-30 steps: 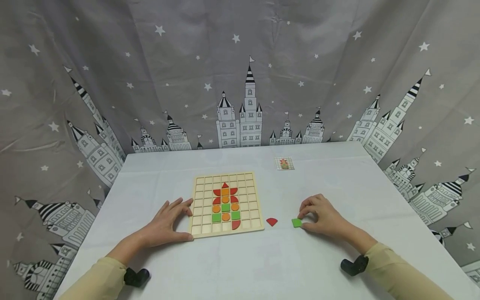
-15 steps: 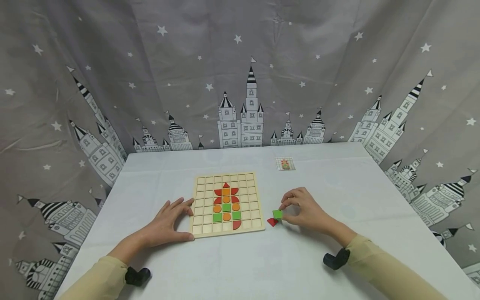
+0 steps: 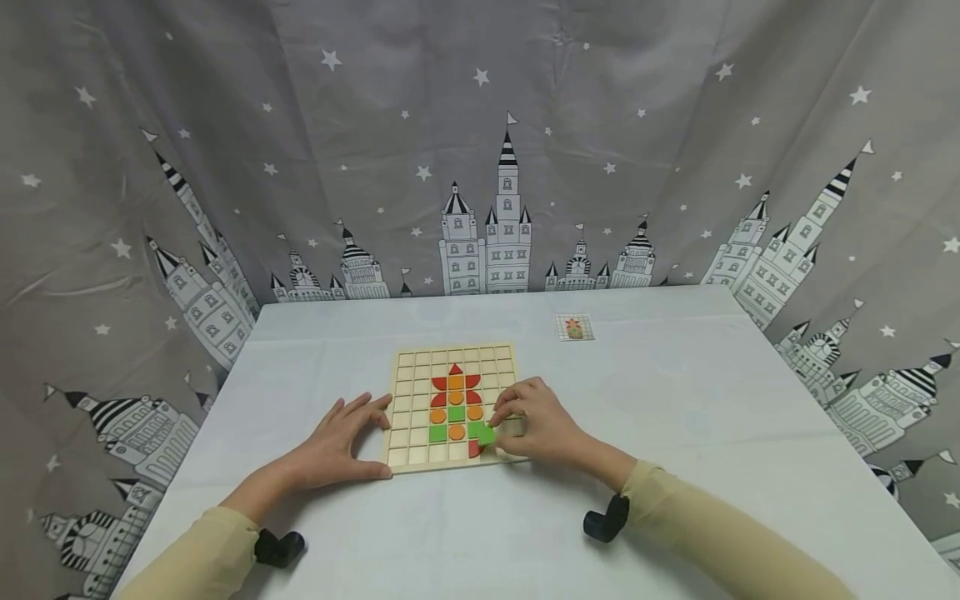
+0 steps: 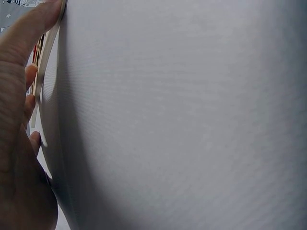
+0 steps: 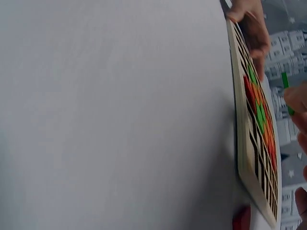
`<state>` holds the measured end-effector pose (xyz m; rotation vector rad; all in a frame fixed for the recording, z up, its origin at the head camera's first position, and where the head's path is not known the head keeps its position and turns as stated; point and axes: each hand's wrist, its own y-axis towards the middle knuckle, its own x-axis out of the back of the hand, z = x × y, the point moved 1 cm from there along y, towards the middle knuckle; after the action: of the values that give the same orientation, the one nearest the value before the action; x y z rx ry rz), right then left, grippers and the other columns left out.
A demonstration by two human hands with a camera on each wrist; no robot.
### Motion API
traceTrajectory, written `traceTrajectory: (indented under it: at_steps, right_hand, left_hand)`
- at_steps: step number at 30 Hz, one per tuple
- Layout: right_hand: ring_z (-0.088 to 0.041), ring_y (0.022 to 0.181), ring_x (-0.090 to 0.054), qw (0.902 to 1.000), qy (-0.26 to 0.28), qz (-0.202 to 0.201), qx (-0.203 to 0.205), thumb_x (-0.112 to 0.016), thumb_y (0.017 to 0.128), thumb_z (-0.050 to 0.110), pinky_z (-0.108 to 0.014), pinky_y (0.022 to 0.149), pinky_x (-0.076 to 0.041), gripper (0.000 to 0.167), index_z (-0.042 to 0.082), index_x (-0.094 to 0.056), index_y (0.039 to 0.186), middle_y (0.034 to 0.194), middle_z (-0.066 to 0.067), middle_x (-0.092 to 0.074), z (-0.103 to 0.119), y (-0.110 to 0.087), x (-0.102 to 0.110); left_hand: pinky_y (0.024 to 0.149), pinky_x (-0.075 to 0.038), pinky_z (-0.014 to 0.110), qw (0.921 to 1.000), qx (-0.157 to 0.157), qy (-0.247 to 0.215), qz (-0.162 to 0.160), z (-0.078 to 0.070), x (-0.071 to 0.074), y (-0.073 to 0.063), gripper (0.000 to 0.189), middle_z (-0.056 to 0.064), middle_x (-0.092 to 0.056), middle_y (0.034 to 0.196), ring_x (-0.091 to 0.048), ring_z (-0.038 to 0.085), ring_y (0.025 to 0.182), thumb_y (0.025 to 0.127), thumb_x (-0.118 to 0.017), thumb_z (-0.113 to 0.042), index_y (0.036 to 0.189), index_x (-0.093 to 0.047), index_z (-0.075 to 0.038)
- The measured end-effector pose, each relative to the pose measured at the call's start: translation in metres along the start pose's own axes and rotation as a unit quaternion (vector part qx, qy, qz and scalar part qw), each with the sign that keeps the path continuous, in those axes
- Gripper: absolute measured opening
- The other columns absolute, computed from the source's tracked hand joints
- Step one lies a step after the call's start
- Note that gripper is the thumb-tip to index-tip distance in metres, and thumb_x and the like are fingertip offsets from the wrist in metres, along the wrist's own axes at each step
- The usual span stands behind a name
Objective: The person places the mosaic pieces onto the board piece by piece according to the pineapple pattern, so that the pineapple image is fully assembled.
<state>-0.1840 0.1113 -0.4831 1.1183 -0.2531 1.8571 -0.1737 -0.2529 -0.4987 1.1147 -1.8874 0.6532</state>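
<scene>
My right hand (image 3: 536, 425) pinches a green square tile (image 3: 486, 436) between thumb and fingertips. In the right wrist view the tile (image 5: 285, 80) is held up off the board, seen edge-on. Below it lies the wooden grid board (image 3: 431, 467), carrying a figure of red, orange and green tiles. The held tile overlaps a red quarter-circle tile (image 3: 474, 450) in the head view. At the board's left side my left hand (image 3: 333, 450) rests with fingers spread, thumb at the near corner and fingertips along the edge. Part of the board's right side is hidden behind my right hand.
A small picture card (image 3: 574, 327) with a similar coloured figure lies at the back of the white table. A loose red tile (image 5: 242, 218) lies beside the board in the right wrist view. A grey curtain (image 3: 360, 100) with printed castles hangs behind.
My right hand has picked the green tile up from the table and carried it left, past the loose red tile, to over the board. My left hand stays at the board's edge.
</scene>
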Motion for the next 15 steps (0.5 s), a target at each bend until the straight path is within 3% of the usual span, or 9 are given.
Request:
traceTrajectory:
  at_steps: [8,15]
  right_hand:
    - [-0.017,0.114,-0.047,0.9988,-0.046,-0.003,0.015,-0.085,0.080,0.028,-0.042,0.100,-0.042,0.015,0.022,-0.079,0.092,0.111,0.007,-0.064,0.022,0.010,-0.029]
    - [-0.013,0.108,-0.046,0.9972,-0.073,-0.011,0.012,-0.083,0.080,0.029,-0.035,0.093,-0.043,0.013,0.024,-0.079,0.091,0.108,0.011,-0.061,0.025,0.010,-0.041]
  left_hand:
    - [0.122,-0.002,0.065,1.0000,0.000,-0.001,-0.003,0.001,-0.001,0.001,0.066,0.010,-0.038,0.162,-0.020,0.042,0.152,0.071,-0.081,-0.069,0.114,-0.054,-0.027]
    - [0.122,-0.002,0.065,1.0000,-0.003,0.001,-0.005,0.001,-0.001,0.001,0.066,0.011,-0.037,0.162,-0.020,0.042,0.152,0.071,-0.082,-0.069,0.114,-0.054,-0.027]
